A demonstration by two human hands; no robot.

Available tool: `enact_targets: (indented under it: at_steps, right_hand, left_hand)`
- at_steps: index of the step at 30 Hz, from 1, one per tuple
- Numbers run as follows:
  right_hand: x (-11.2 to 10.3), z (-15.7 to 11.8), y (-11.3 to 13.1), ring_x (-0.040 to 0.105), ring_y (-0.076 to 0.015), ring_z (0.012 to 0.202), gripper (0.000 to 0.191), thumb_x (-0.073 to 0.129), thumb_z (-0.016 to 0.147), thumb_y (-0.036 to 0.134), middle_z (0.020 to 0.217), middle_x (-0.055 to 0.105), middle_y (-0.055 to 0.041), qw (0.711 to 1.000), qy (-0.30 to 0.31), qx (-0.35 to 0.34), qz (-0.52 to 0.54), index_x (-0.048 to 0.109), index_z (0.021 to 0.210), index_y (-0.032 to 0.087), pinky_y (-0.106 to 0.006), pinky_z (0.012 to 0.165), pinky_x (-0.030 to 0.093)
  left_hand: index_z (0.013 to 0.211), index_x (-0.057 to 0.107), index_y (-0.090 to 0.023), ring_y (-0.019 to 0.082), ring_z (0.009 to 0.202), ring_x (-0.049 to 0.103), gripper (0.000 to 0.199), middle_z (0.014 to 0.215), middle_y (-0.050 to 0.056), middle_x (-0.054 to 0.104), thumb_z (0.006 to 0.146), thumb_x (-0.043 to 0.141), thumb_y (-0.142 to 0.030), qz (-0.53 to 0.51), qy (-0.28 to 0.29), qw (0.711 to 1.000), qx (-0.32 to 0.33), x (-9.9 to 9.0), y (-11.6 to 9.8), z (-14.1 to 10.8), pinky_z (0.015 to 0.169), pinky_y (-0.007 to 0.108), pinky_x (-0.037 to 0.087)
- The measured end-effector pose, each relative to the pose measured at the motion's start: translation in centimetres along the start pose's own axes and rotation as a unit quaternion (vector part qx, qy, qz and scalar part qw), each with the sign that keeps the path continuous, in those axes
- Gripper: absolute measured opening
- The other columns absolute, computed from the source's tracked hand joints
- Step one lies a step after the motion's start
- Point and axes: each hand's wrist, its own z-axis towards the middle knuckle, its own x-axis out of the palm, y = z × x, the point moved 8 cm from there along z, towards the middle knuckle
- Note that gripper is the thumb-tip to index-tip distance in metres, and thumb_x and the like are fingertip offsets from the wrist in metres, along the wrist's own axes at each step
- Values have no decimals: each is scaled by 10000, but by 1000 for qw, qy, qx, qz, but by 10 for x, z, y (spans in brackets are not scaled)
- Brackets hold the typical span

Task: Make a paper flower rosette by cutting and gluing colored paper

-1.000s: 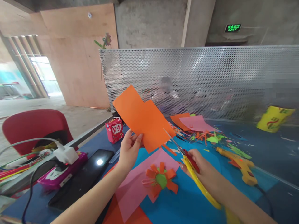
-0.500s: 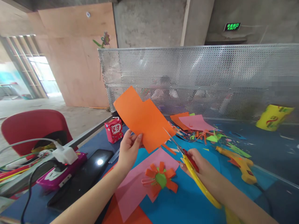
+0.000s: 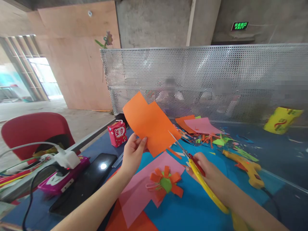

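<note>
My left hand (image 3: 135,150) pinches the lower edge of an orange sheet of paper (image 3: 151,125), thumb in front, holding it up above the table. The sheet has a stepped notch in its upper edge. In my right hand (image 3: 204,168) is a pair of scissors (image 3: 196,171) with yellow and red handles. Their blades reach over the sheet's lower right corner; whether they are cutting into it I cannot tell. Below lies a paper flower (image 3: 166,183) with orange petals and a green centre, on pink paper (image 3: 137,199) over a blue sheet (image 3: 190,211).
A yellow hot glue gun (image 3: 247,168) lies at the right. Paper scraps (image 3: 209,138) are heaped before a perforated metal screen (image 3: 192,80). To the left are a red drink carton (image 3: 117,133), a black phone (image 3: 84,183) and a purple power strip (image 3: 64,176). A yellow wrapper (image 3: 282,121) stands far right.
The orange sheet's upper left part has shifted slightly right and down and now bends a little. Both hands and the scissors stay nearly where they were.
</note>
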Motion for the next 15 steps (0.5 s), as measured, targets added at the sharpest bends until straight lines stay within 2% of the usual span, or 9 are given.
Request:
enact_targets:
  at_steps: [9, 15]
  right_hand:
    - [-2, 0, -5, 430, -140, 580, 254, 437, 818, 466, 650, 438, 64, 1000, -7, -3, -19, 312, 766, 250, -257, 518, 318]
    - [-4, -1, 0, 392, -125, 534, 263, 473, 798, 447, 593, 409, 80, 1000, -15, 10, -18, 314, 740, 246, -246, 493, 281]
  left_hand:
    - [975, 528, -186, 171, 683, 659, 280, 840, 21, 691, 739, 608, -314, 0, -6, 1000, -3, -1, 2, 2, 572, 263, 533]
    - [978, 538, -180, 174, 697, 656, 298, 845, 26, 692, 729, 621, -323, 10, -9, 1000, -1, -2, 1, 1, 570, 259, 533]
